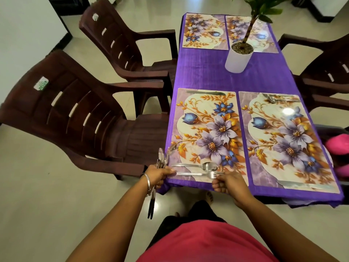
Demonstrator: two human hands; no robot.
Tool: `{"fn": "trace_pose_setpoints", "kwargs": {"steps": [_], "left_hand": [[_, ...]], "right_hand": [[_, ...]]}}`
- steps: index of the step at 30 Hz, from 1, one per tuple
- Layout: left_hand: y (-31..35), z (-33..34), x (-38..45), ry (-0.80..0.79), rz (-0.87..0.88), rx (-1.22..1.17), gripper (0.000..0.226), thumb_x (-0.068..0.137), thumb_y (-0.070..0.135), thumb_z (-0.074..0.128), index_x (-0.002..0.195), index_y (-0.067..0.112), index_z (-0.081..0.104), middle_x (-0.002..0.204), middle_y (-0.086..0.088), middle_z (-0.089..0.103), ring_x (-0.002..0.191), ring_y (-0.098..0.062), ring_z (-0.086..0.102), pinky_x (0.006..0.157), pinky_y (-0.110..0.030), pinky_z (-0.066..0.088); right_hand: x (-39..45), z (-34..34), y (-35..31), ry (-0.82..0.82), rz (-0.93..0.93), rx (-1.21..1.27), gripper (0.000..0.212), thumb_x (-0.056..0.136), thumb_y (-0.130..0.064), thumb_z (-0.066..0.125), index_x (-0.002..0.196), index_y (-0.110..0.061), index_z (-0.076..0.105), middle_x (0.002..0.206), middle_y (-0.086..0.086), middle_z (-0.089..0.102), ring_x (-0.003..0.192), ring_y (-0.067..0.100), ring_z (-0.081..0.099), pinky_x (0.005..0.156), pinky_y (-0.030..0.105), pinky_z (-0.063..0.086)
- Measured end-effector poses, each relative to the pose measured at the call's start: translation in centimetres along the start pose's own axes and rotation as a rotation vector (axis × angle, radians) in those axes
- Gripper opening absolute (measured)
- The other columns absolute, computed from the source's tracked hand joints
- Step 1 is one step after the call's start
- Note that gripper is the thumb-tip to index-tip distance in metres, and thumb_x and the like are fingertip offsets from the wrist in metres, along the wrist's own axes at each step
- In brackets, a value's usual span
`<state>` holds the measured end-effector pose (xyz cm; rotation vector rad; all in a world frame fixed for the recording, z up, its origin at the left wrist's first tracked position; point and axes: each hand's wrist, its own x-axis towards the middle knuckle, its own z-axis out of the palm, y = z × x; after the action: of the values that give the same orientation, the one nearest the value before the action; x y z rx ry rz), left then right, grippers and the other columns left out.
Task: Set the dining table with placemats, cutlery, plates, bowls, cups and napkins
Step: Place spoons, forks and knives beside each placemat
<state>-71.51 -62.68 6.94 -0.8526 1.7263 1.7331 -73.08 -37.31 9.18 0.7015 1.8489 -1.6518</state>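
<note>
Four floral placemats lie on the purple tablecloth [204, 72]. On the near left placemat [205, 129] a spoon [200, 166] and a fork [198, 174] lie side by side at its near edge, and a knife [205, 93] lies at its far edge. My right hand [229, 181] pinches the fork at its tines. My left hand [157, 175] grips a bundle of cutlery [162, 159] at the table's near left corner, its fingertips by the fork's handle. The near right placemat [287, 137] carries a fork and spoon [277, 98] at its far edge and a knife [302, 185] at its near edge.
A white pot with a green plant [238, 55] stands mid-table, partly on the far right placemat [264, 35]. Beside it lies the far left placemat [203, 31]. Dark brown plastic chairs [75, 114] stand at the left and right sides. Something pink [338, 144] sits at the right.
</note>
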Motion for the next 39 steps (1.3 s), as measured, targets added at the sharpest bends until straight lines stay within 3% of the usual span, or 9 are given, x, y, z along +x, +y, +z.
{"fn": "trace_pose_setpoints", "kwargs": {"steps": [8, 12, 14, 16, 18, 23, 28, 32, 39], "left_hand": [[-0.3, 0.7, 0.1, 0.120, 0.060, 0.029, 0.020, 0.073, 0.003, 0.078, 0.065, 0.006, 0.060, 0.045, 0.002, 0.054, 0.026, -0.003, 0.035, 0.035, -0.015, 0.030], [-0.4, 1.4, 0.0, 0.184, 0.091, -0.001, 0.028, 0.074, 0.006, 0.080, 0.059, 0.010, 0.055, 0.049, 0.006, 0.058, 0.034, -0.001, 0.045, 0.064, -0.025, 0.039], [-0.7, 1.4, 0.2, 0.207, 0.096, -0.006, 0.028, 0.069, 0.016, 0.084, 0.061, 0.010, 0.058, 0.061, -0.001, 0.066, 0.053, -0.013, 0.061, 0.075, -0.030, 0.047], [-0.9, 1.5, 0.3, 0.235, 0.086, 0.019, 0.028, 0.064, 0.021, 0.088, 0.067, 0.009, 0.062, 0.079, -0.009, 0.072, 0.081, -0.029, 0.068, 0.085, -0.040, 0.054], [-0.8, 1.8, 0.2, 0.253, 0.077, 0.049, 0.030, 0.063, 0.023, 0.088, 0.069, 0.009, 0.063, 0.085, -0.009, 0.072, 0.088, -0.031, 0.068, 0.085, -0.042, 0.055], [-0.2, 2.4, -0.7, 0.329, 0.062, 0.099, 0.038, 0.065, 0.035, 0.086, 0.082, 0.010, 0.064, 0.086, -0.006, 0.069, 0.083, -0.027, 0.065, 0.082, -0.042, 0.056], [0.0, 2.6, -0.5, 0.359, 0.020, 0.154, 0.036, 0.064, 0.029, 0.086, 0.085, 0.015, 0.061, 0.094, -0.010, 0.068, 0.087, -0.032, 0.065, 0.086, -0.043, 0.054], [0.3, 2.5, -0.5, 0.341, -0.015, 0.184, 0.040, 0.061, 0.023, 0.087, 0.091, 0.011, 0.063, 0.095, -0.011, 0.068, 0.086, -0.032, 0.065, 0.086, -0.044, 0.054], [0.5, 2.2, -0.3, 0.304, -0.038, 0.161, 0.046, 0.064, 0.016, 0.085, 0.101, 0.004, 0.060, 0.097, -0.010, 0.066, 0.087, -0.029, 0.063, 0.085, -0.042, 0.054]], "right_hand": [[0.6, 0.3, 0.9, 0.070, 0.050, -0.168, 0.015, 0.090, -0.004, 0.058, 0.091, 0.011, 0.064, 0.069, 0.018, 0.065, 0.047, 0.017, 0.062, 0.046, 0.023, 0.053], [0.6, -0.3, 0.1, 0.009, -0.108, -0.759, 0.024, 0.091, -0.022, 0.057, 0.075, -0.005, 0.063, 0.069, 0.009, 0.063, 0.064, 0.021, 0.060, 0.056, 0.025, 0.047], [0.7, -0.3, -0.4, -0.045, -0.130, -0.930, 0.021, 0.093, -0.023, 0.050, 0.078, -0.009, 0.058, 0.078, 0.008, 0.057, 0.076, 0.021, 0.054, 0.059, 0.026, 0.038], [0.9, -0.2, -0.6, -0.074, -0.142, -1.001, 0.020, 0.094, -0.023, 0.046, 0.086, -0.007, 0.056, 0.089, 0.012, 0.055, 0.084, 0.023, 0.051, 0.068, 0.026, 0.035], [0.9, 0.0, -0.6, -0.086, -0.165, -1.067, 0.027, 0.094, -0.024, 0.045, 0.097, -0.002, 0.060, 0.101, 0.018, 0.059, 0.091, 0.026, 0.053, 0.073, 0.026, 0.036], [0.9, 0.2, -0.6, -0.110, -0.213, -1.191, 0.035, 0.096, -0.027, 0.041, 0.112, -0.001, 0.059, 0.116, 0.019, 0.059, 0.105, 0.028, 0.056, 0.080, 0.029, 0.041], [0.8, 0.1, -0.9, -0.075, -0.257, -1.280, 0.038, 0.093, -0.033, 0.045, 0.115, -0.006, 0.058, 0.118, 0.015, 0.061, 0.107, 0.028, 0.058, 0.086, 0.033, 0.046], [0.0, -0.1, -1.0, 0.079, -0.499, -1.354, 0.042, 0.086, -0.038, 0.056, 0.120, -0.013, 0.052, 0.114, 0.008, 0.062, 0.104, 0.026, 0.059, 0.082, 0.034, 0.049], [0.4, 0.9, -0.4, -0.024, -0.766, -1.406, 0.034, 0.095, -0.024, 0.049, 0.126, -0.014, 0.056, 0.124, 0.008, 0.054, 0.108, 0.025, 0.055, 0.085, 0.034, 0.047]]}}
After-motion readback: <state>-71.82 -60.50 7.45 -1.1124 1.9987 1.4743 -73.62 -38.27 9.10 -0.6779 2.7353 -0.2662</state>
